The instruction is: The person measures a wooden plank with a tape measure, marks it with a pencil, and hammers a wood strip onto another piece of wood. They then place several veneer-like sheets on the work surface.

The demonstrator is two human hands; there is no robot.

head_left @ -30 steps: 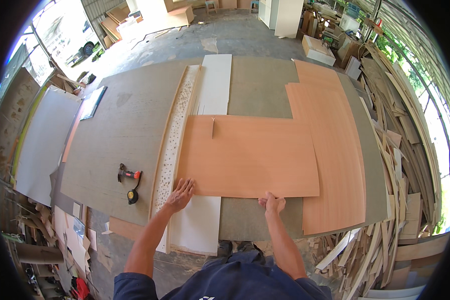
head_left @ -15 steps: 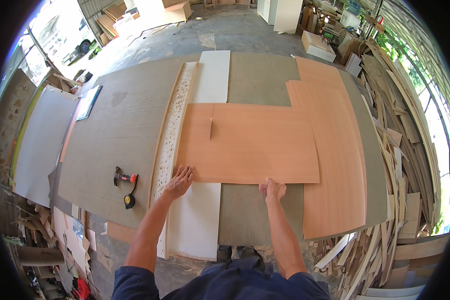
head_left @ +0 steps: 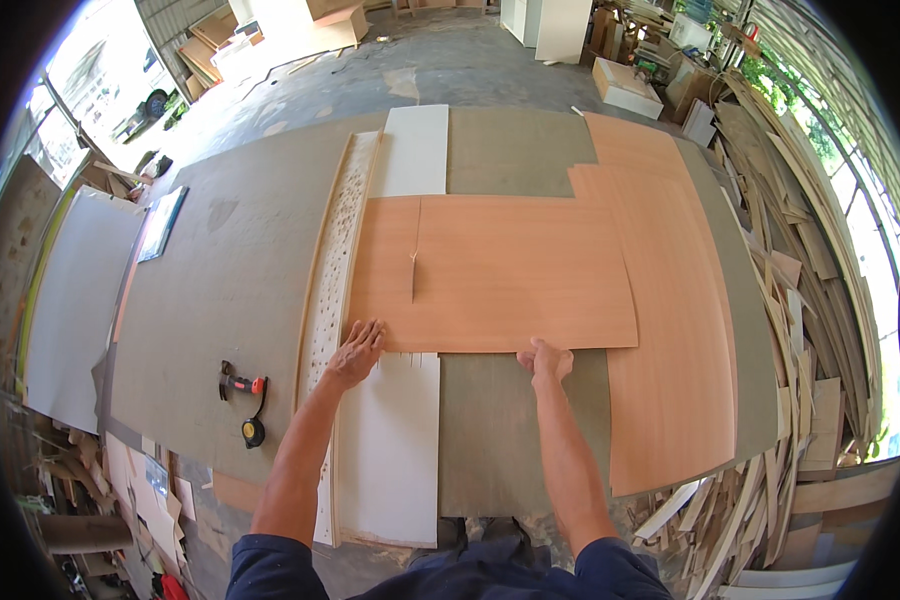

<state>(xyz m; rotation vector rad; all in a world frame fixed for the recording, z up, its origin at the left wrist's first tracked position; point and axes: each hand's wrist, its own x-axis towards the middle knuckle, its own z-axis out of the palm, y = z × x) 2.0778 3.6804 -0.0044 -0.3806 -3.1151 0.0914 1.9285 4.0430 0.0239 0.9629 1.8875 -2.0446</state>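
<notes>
A thin orange-brown wood-grain sheet (head_left: 510, 265) lies across a white board (head_left: 395, 440) and the grey-brown worktop (head_left: 520, 430). My left hand (head_left: 358, 354) rests on the sheet's near left corner, fingers extended, beside a long pale strip (head_left: 330, 235) with speckled holes. At the near edge, my right hand (head_left: 546, 358) pinches the sheet between thumb and curled fingers. A fine line runs from the sheet's far edge to a narrow dark blade-like piece (head_left: 414, 278); how that piece is fixed cannot be seen.
A larger wood-grain sheet (head_left: 675, 350) lies at the right, touching or overlapping the smaller one. At left are a hammer (head_left: 240, 383) and a tape measure (head_left: 254, 432). Offcuts (head_left: 820, 250) pile up along the table's right side. A flat glossy item (head_left: 162, 225) sits far left.
The smaller sheet has slid away from me with both hands on it. The fine line has grown longer, and small marks on the white board now show at the near edge.
</notes>
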